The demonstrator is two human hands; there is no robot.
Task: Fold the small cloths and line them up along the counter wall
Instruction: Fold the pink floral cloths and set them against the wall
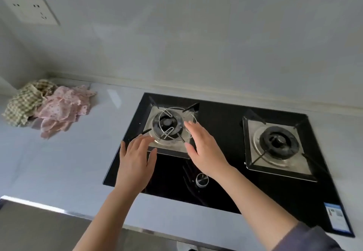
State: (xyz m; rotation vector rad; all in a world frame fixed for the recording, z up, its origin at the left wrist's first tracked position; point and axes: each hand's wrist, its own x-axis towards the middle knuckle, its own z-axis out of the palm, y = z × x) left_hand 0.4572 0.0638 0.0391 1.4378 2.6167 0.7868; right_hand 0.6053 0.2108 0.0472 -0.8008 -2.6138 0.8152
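Judging by the heap, nothing is folded yet: the small cloths (pixel 49 106) lie crumpled together at the far left corner of the counter (pixel 59 162), close to the wall, a green-checked one touching thin, rumpled pink flowered ones. The left hand (pixel 135 158) and right hand (pixel 206 148) hover empty, fingers straight, over the near left part of the hob (pixel 225 132), well apart from the pile. All the folding and lining up is left.

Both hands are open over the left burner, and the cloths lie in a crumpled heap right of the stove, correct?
Not quite: the head view shows the cloths heaped left of the stove, in the counter corner. The left hand and right hand are indeed open over the left burner.
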